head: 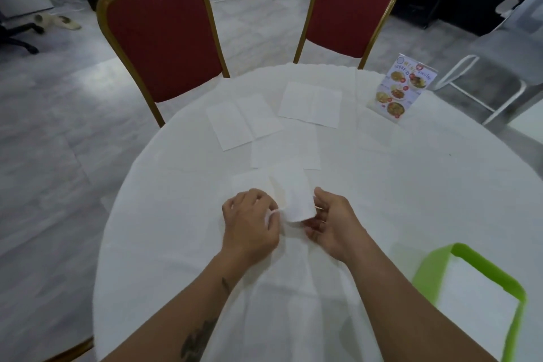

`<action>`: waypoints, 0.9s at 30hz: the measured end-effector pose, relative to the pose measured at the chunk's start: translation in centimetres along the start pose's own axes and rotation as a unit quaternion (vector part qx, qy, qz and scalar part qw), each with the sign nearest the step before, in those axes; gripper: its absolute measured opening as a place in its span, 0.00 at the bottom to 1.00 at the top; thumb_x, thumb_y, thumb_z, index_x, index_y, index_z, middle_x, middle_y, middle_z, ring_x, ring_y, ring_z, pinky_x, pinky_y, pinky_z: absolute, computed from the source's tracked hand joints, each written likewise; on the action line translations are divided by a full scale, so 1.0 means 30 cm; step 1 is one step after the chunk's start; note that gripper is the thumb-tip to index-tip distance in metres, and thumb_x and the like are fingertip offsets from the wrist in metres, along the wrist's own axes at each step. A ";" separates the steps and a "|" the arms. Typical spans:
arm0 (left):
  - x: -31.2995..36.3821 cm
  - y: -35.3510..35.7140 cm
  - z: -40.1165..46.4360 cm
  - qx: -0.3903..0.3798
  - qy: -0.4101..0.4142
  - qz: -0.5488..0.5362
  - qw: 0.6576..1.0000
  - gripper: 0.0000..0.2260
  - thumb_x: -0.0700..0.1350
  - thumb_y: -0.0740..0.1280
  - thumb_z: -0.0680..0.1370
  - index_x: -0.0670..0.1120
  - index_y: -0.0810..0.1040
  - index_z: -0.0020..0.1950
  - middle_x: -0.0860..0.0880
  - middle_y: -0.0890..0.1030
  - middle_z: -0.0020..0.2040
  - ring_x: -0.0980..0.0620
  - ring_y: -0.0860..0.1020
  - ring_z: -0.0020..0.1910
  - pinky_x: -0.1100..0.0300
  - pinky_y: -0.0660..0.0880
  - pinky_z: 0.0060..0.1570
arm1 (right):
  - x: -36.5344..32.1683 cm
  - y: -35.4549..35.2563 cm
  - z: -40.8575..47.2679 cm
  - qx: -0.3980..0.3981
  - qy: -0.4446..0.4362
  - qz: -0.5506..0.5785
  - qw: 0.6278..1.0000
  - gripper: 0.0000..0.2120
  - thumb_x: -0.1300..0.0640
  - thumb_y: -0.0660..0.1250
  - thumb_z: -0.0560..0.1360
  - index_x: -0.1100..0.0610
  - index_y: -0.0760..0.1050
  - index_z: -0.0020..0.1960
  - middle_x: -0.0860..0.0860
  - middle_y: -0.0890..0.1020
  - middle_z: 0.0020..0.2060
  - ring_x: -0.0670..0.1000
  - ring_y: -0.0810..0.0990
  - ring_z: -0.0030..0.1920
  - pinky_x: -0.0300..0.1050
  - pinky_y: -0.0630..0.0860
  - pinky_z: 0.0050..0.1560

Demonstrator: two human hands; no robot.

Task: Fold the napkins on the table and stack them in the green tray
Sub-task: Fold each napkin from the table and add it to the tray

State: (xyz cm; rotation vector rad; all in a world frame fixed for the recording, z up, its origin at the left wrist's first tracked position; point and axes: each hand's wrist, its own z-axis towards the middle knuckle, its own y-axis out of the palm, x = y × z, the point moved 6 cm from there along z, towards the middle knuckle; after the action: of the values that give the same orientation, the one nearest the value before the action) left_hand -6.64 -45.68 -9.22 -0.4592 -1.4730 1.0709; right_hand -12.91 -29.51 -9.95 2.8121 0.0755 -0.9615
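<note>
Napkin [293,197] white, half-folded, pinched by left hand [249,222] and right hand [332,225].

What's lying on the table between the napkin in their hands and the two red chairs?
In the head view, three flat napkins: one just beyond the held napkin, at, then two farther at and.

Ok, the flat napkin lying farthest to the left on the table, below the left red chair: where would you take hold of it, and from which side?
Probably at its near corner, coming from the person's side. The napkin lies flat and open on the table, turned slightly so one corner points toward the person. No other napkin covers that corner, so fingers can pinch it and lift without disturbing the neighbouring sheet.
</note>
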 end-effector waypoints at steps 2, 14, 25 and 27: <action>0.022 0.017 -0.061 -0.028 0.023 -0.005 0.999 0.03 0.51 0.62 0.73 0.56 0.74 0.44 0.59 0.73 0.49 0.55 0.71 0.52 0.54 0.62 0.58 | 0.013 -0.027 -0.023 0.016 -0.020 -0.023 0.999 0.08 0.57 0.67 0.78 0.60 0.80 0.52 0.56 0.85 0.46 0.55 0.82 0.43 0.47 0.78 0.37; 0.084 -0.038 -0.198 -0.095 0.007 -0.085 0.992 0.09 0.52 0.61 0.72 0.59 0.75 0.50 0.62 0.73 0.52 0.57 0.73 0.53 0.55 0.66 0.58 | -0.057 -0.136 -0.260 0.163 -0.267 -0.440 0.842 0.09 0.62 0.61 0.68 0.53 0.77 0.43 0.49 0.81 0.37 0.53 0.78 0.39 0.44 0.69 0.35; 0.086 -0.020 -0.232 -0.150 0.001 -0.058 0.987 0.18 0.50 0.59 0.72 0.54 0.76 0.60 0.57 0.76 0.60 0.53 0.74 0.59 0.53 0.69 0.63 | 0.075 -0.174 -0.228 0.139 -0.183 -0.377 0.897 0.21 0.58 0.65 0.73 0.54 0.76 0.65 0.53 0.78 0.60 0.51 0.78 0.57 0.44 0.74 0.54; 0.107 0.003 -0.231 -0.177 0.028 -0.031 0.983 0.21 0.50 0.59 0.72 0.54 0.74 0.65 0.57 0.74 0.65 0.53 0.72 0.63 0.51 0.66 0.66 | 0.087 -0.194 -0.216 0.170 -0.178 -0.402 0.882 0.25 0.60 0.62 0.71 0.55 0.73 0.68 0.55 0.73 0.65 0.55 0.75 0.63 0.46 0.73 0.57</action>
State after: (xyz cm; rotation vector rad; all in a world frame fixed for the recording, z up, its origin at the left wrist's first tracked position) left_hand -0.95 -40.66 -8.30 -0.6829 -1.6228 0.7414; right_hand -7.52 -22.67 -7.32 2.8392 1.2098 -1.7901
